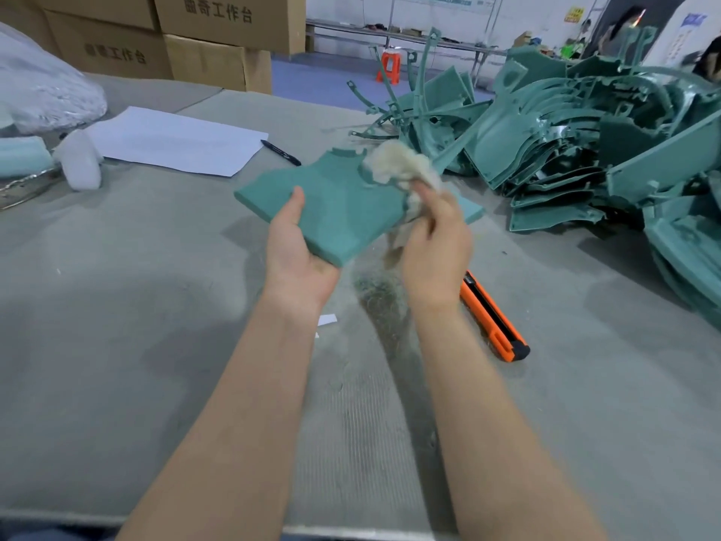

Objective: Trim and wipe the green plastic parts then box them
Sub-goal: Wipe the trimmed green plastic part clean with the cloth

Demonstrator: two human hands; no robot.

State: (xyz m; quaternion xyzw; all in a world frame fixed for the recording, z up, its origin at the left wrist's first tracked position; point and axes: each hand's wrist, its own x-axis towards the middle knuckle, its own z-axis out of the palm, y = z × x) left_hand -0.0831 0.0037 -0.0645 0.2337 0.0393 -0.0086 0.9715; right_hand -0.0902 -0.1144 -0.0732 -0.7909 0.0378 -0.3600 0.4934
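Note:
My left hand (296, 251) holds a flat green plastic part (343, 205) above the grey table, thumb on its top face and palm under its near edge. My right hand (433, 244) grips a pale wad of cotton rag (398, 165) that lies against the part's far right side. A big heap of green plastic parts (585, 150) lies on the table to the right. An orange utility knife (493, 318) rests on the table just right of my right wrist.
White paper sheets (175, 142) and a black marker (281, 147) lie at the centre left. A white bottle (80, 162) and plastic-wrapped goods (43, 91) sit at the left. Cardboard boxes (218, 44) are stacked behind the table. People stand at the far right.

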